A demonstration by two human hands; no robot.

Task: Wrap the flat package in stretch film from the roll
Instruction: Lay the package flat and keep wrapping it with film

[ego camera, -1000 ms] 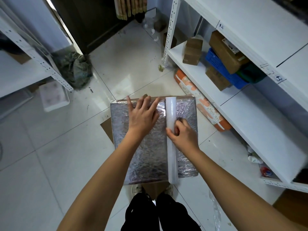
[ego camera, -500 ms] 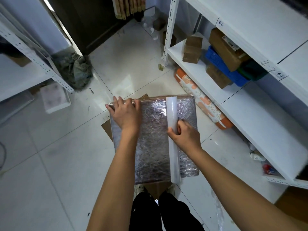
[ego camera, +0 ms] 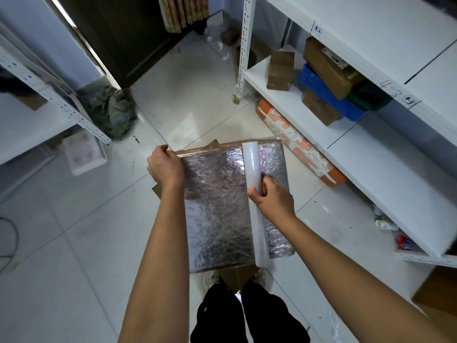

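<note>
We see the flat package (ego camera: 217, 209) held above the tiled floor (ego camera: 74, 243), its face crinkled and silvery under film. Our left hand (ego camera: 165, 167) grips its far left corner, fingers curled over the edge. Our right hand (ego camera: 274, 198) grips the white roll (ego camera: 253, 194) lying along the package's right side. The right shelf (ego camera: 371, 169) bears handwritten "4-3".

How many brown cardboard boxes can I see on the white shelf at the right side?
4. One box stands left on the shelf, one lies atop the blue crate, one sits under it, one behind the post. Others may be hidden.
</note>
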